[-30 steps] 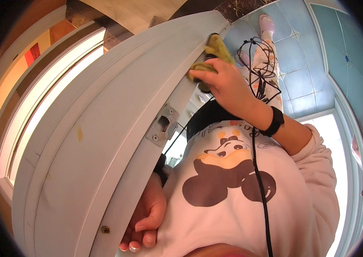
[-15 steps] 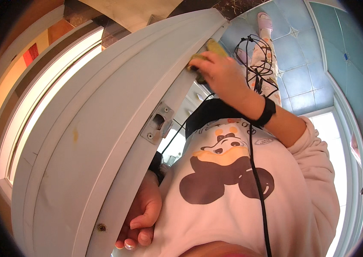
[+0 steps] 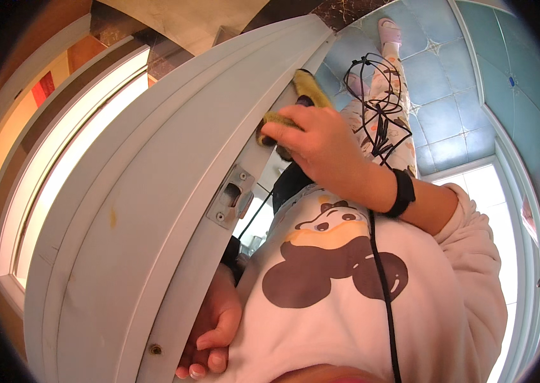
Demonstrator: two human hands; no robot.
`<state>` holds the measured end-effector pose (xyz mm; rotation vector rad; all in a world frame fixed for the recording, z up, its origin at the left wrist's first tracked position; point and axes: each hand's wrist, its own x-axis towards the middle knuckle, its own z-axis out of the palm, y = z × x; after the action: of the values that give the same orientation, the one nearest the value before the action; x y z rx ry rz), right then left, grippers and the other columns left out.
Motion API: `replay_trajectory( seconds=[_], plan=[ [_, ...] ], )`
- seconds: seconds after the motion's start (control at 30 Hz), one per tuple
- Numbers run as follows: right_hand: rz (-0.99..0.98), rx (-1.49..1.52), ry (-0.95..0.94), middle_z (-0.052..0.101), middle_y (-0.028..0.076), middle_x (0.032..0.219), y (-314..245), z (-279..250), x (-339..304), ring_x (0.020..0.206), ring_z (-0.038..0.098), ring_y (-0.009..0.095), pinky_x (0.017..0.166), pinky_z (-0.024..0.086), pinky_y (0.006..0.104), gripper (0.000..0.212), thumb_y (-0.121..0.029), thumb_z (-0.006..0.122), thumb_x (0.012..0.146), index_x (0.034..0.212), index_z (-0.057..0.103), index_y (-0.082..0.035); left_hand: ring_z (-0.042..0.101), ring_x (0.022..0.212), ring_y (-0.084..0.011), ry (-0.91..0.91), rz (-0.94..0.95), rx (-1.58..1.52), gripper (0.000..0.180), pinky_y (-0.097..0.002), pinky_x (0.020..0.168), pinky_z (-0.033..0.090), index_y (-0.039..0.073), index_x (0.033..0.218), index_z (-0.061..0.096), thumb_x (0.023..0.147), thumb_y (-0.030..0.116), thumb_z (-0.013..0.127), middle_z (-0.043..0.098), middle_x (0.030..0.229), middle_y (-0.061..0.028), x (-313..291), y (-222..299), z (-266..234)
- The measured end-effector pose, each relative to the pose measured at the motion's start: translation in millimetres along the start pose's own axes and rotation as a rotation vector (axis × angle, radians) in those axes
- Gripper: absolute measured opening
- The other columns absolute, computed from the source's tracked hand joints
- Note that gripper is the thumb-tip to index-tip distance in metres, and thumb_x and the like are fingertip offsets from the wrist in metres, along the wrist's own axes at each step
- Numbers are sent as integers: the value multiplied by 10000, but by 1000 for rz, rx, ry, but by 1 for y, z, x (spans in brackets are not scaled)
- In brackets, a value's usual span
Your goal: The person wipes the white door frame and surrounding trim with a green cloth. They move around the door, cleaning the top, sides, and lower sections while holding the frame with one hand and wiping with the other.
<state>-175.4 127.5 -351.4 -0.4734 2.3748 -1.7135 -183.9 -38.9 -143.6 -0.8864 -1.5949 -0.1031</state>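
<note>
My right hand (image 3: 308, 137) is closed around a yellow cloth (image 3: 313, 89) with dark patches. It presses the cloth against the narrow edge of a pale grey door (image 3: 123, 191), above the metal strike plate (image 3: 231, 196). Part of the cloth sticks out past my fingers on the far side. Low at the left, my left hand (image 3: 219, 322) hangs beside the same edge, its fingers loosely curled and a little apart. The door hides part of that hand, and nothing shows in it.
A black cable (image 3: 381, 268) runs down my white printed top (image 3: 327, 319), and its tangled loops (image 3: 381, 102) hang before my legs. Blue floor tiles (image 3: 436, 83) lie beyond. A teal panel (image 3: 518, 70) stands at the right, a bright framed window (image 3: 78, 159) at the left.
My right hand and the cloth have slid down the door edge toward the strike plate. The door appears shifted slightly right at its lower end. My left hand stays in nearly the same place.
</note>
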Motion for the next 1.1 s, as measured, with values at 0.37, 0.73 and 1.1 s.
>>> replay_trajectory(
  seconds=[0.37, 0.73, 1.1],
  plan=[
    [14, 44, 10, 682, 75, 1147, -9, -6, -4, 937, 663, 287, 758, 503, 415, 404, 11, 618, 805, 1167, 702, -147, 491, 1247, -244, -30, -26, -115, 152, -445, 1125, 333, 110, 946, 439, 849, 8, 500, 539, 1121, -83, 4, -2, 1],
    [39, 30, -22, 691, 92, 1090, 18, 3, -9, 887, 671, 315, 731, 517, 435, 380, -33, 657, 822, 1177, 715, -155, 484, 1273, -235, -16, -60, -30, 162, -441, 1141, 329, 103, 953, 437, 858, -9, 504, 530, 1129, -76, 3, 2, 0],
    [239, -52, -140, 669, 111, 1120, 17, -1, 1, 941, 664, 329, 802, 531, 450, 437, -33, 652, 826, 1236, 706, -174, 482, 1199, -233, -49, 10, 81, 157, -447, 1104, 329, 103, 950, 423, 843, 17, 499, 494, 1093, -77, 4, -1, -6]
  ],
)
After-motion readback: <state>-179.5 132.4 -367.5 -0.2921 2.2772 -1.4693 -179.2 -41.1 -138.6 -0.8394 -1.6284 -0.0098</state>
